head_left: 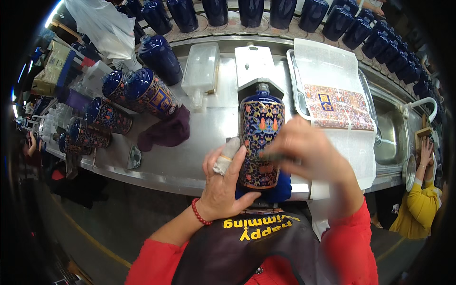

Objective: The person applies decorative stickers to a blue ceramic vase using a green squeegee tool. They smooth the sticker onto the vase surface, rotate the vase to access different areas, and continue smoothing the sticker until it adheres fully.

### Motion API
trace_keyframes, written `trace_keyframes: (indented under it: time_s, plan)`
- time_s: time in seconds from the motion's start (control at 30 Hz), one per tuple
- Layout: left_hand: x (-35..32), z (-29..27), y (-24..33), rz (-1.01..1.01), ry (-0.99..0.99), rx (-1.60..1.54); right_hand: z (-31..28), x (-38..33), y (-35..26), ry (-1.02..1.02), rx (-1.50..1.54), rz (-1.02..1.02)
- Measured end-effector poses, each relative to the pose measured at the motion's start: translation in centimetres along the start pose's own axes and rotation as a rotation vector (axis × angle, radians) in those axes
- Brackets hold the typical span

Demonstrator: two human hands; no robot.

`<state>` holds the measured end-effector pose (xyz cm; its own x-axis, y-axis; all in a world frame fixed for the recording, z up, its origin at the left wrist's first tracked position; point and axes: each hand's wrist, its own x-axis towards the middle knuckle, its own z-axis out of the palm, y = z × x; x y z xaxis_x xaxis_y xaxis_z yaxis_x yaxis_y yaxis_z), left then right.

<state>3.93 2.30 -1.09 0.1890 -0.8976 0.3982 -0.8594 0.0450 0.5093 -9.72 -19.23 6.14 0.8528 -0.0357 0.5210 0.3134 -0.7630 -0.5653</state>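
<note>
Centrally, in the head view, a dark blue bottle [260, 142] with a many-coloured decal is held lying on a steel bench [161, 161], neck pointing away, its base resting on a blue cloth [280, 190] at the near edge, apparently to cushion it. It is steadied by the left hand [223, 183], whose fingers are wrapped around its left side, one finger [227, 154] bound in white tape. The right hand [308, 159] is pressed against the bottle's right side and is blurred; its grip cannot be told, though something thin seems pinched against the decal. A white sheet of printed decals [337, 107] is laid on a tray [290, 85] just to the right, within easy reach. Finished decorated bottles [109, 116] are laid on their sides at the left, near a purple rag [166, 130]. Plain blue bottles [251, 12] are lined along the far edge. A co-worker's yellow sleeve [420, 209] is seen at the right.
</note>
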Motion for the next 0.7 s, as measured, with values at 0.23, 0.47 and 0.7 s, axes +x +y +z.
trace_keyframes:
  time_s: [0.23,0.47,0.7]
  plan:
    - [0.8,1.1,0.3,0.009,0.061,0.133,0.8,-1.5,-2.1,-0.106,-0.104,-0.125]
    - [0.1,1.5,-0.5,0.011,0.054,0.076,1.0,-1.5,-0.3,0.182,-0.431,-0.06]
    - [0.2,1.5,0.3,-0.024,0.05,0.089,0.9,-1.0,1.0,0.434,-0.182,0.333]
